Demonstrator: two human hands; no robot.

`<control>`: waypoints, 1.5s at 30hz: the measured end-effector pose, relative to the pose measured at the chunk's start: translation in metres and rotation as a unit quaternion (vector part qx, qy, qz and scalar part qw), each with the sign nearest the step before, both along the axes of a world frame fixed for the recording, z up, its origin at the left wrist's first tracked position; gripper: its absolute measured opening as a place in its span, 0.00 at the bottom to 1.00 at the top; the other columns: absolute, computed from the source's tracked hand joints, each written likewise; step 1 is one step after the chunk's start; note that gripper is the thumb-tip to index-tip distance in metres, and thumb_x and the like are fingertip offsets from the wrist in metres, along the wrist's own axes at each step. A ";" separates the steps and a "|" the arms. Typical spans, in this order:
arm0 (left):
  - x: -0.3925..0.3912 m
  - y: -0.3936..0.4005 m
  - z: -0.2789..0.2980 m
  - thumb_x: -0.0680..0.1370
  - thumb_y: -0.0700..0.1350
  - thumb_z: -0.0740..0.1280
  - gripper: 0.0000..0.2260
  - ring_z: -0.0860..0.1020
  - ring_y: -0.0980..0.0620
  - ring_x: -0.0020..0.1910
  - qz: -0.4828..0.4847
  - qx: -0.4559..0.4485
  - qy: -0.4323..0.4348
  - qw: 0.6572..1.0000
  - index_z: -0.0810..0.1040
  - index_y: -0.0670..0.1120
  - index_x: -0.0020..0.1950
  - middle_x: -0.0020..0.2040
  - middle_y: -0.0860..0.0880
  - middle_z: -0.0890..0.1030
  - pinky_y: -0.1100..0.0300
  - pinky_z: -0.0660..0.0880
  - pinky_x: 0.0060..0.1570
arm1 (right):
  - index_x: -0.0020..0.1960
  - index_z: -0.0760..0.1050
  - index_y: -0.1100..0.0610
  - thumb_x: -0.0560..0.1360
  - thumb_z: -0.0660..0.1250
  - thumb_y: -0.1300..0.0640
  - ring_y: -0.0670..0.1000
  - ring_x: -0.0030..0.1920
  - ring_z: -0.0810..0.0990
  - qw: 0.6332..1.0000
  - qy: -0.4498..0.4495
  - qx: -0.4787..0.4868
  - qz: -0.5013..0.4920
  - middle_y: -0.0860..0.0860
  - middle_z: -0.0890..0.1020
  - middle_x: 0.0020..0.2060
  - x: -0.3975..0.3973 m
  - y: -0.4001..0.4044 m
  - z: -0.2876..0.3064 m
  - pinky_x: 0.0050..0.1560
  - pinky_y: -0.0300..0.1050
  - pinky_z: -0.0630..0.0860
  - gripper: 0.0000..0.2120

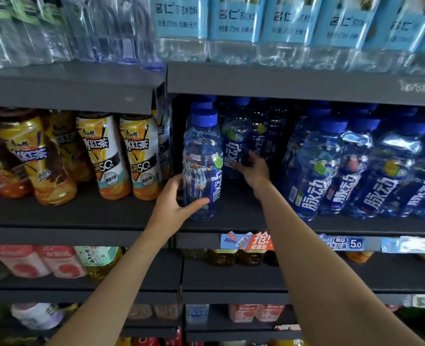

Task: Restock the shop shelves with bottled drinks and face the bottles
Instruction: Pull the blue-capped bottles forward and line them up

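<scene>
The front bottle point(202, 166) stands at the shelf point(231, 224) edge, its label turned partly sideways, with the left hand point(175, 198) wrapped round its base. The right hand point(252, 168) grips a rear bottle point(235, 143) deeper in. Twisting either carelessly could topple the front one off the edge or knock the neighbouring pack point(331, 166).

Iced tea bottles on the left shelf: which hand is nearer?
Left. The left hand grips the front blue bottle just right of the iced tea bottles; the right hand reaches deeper, further right.
</scene>
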State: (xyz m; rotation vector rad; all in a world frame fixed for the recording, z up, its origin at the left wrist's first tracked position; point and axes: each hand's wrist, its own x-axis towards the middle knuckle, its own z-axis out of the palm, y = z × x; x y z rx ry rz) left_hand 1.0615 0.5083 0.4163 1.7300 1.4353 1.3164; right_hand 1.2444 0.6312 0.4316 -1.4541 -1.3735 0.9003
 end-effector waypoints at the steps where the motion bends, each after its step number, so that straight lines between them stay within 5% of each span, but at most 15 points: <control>1: 0.000 0.000 0.000 0.71 0.47 0.72 0.26 0.68 0.60 0.60 -0.001 0.001 0.003 1.000 0.64 0.52 0.65 0.60 0.56 0.70 0.66 0.64 0.55 | 0.74 0.60 0.58 0.73 0.71 0.57 0.55 0.70 0.65 1.000 0.003 -0.002 0.004 0.55 0.67 0.71 0.000 0.000 0.001 0.70 0.51 0.64 0.34; 5: -0.002 0.001 0.000 0.71 0.47 0.72 0.28 0.69 0.57 0.61 -0.003 -0.007 0.007 1.000 0.65 0.48 0.68 0.62 0.55 0.71 0.64 0.65 0.56 | 0.75 0.56 0.57 0.76 0.66 0.58 0.55 0.72 0.62 1.000 0.001 -0.008 0.000 0.54 0.63 0.73 -0.003 -0.006 0.002 0.70 0.48 0.62 0.32; 10: 0.000 -0.001 0.001 0.72 0.47 0.72 0.28 0.70 0.58 0.60 -0.003 -0.015 -0.005 1.000 0.65 0.48 0.68 0.61 0.55 0.71 0.64 0.66 0.56 | 0.71 0.65 0.61 0.77 0.64 0.59 0.56 0.63 0.74 0.995 -0.034 0.013 -0.097 0.57 0.75 0.63 -0.002 -0.036 0.013 0.58 0.43 0.69 0.23; 18: 0.002 -0.005 0.010 0.72 0.46 0.72 0.28 0.70 0.61 0.57 -0.010 -0.024 0.013 1.000 0.66 0.47 0.69 0.58 0.59 0.71 0.67 0.65 0.53 | 0.60 0.71 0.63 0.75 0.63 0.65 0.56 0.56 0.75 0.918 -0.202 0.308 -0.146 0.57 0.72 0.58 0.010 -0.103 0.015 0.50 0.43 0.72 0.14; 22: 0.013 -0.002 0.011 0.71 0.48 0.72 0.27 0.74 0.58 0.57 -0.034 -0.030 0.028 0.999 0.68 0.47 0.68 0.57 0.55 0.76 0.63 0.70 0.56 | 0.63 0.71 0.62 0.77 0.63 0.62 0.52 0.56 0.77 0.964 -0.168 0.205 -0.019 0.57 0.78 0.56 0.006 -0.101 0.032 0.54 0.37 0.73 0.14; 24: 0.022 0.002 0.011 0.71 0.48 0.72 0.28 0.76 0.55 0.58 -0.056 -0.035 0.034 0.997 0.67 0.47 0.68 0.59 0.52 0.77 0.58 0.72 0.60 | 0.62 0.73 0.60 0.79 0.62 0.57 0.49 0.56 0.76 0.984 -0.048 0.170 0.007 0.54 0.79 0.56 0.006 -0.108 0.038 0.55 0.33 0.73 0.14; 27: 0.034 0.010 0.012 0.72 0.48 0.71 0.27 0.75 0.52 0.62 -0.089 -0.030 0.060 0.994 0.66 0.46 0.69 0.63 0.48 0.76 0.54 0.71 0.62 | 0.68 0.67 0.56 0.77 0.63 0.51 0.46 0.61 0.73 0.985 0.099 0.105 0.095 0.49 0.75 0.61 0.010 -0.116 0.037 0.65 0.45 0.70 0.20; 32: 0.052 0.019 0.011 0.74 0.48 0.70 0.26 0.75 0.49 0.62 -0.060 0.005 0.096 0.994 0.67 0.44 0.69 0.63 0.46 0.76 0.54 0.72 0.60 | 0.71 0.61 0.56 0.68 0.75 0.57 0.49 0.61 0.74 0.993 -0.017 0.081 0.086 0.51 0.75 0.62 0.015 -0.102 0.028 0.63 0.49 0.72 0.36; 35: 0.044 0.014 0.004 0.74 0.45 0.69 0.23 0.77 0.49 0.57 0.057 0.095 0.121 0.987 0.69 0.42 0.68 0.60 0.45 0.78 0.58 0.74 0.55 | 0.69 0.62 0.59 0.68 0.75 0.55 0.49 0.59 0.74 0.989 -0.079 0.120 0.022 0.54 0.75 0.62 0.005 -0.095 0.026 0.55 0.34 0.69 0.35; 37: 0.035 0.011 0.002 0.74 0.44 0.69 0.21 0.77 0.49 0.55 0.139 0.124 0.097 0.978 0.70 0.41 0.65 0.58 0.45 0.76 0.61 0.72 0.51 | 0.69 0.61 0.60 0.68 0.75 0.54 0.53 0.63 0.72 0.983 -0.100 0.151 -0.040 0.56 0.72 0.64 -0.008 -0.091 0.024 0.57 0.38 0.69 0.36; 40: 0.032 0.015 0.004 0.73 0.45 0.71 0.27 0.71 0.44 0.60 0.189 0.086 0.093 0.974 0.65 0.39 0.67 0.61 0.41 0.70 0.61 0.68 0.53 | 0.71 0.57 0.61 0.69 0.74 0.54 0.58 0.65 0.70 0.977 -0.124 0.147 -0.093 0.59 0.69 0.66 -0.024 -0.084 0.017 0.62 0.49 0.70 0.38; 45: 0.036 0.043 0.013 0.69 0.51 0.74 0.39 0.66 0.41 0.67 0.184 -0.021 0.076 0.980 0.58 0.36 0.71 0.67 0.38 0.67 0.51 0.66 0.62 | 0.75 0.51 0.58 0.71 0.72 0.56 0.59 0.66 0.69 0.975 -0.165 0.117 -0.091 0.58 0.69 0.66 -0.028 -0.085 0.004 0.60 0.53 0.70 0.41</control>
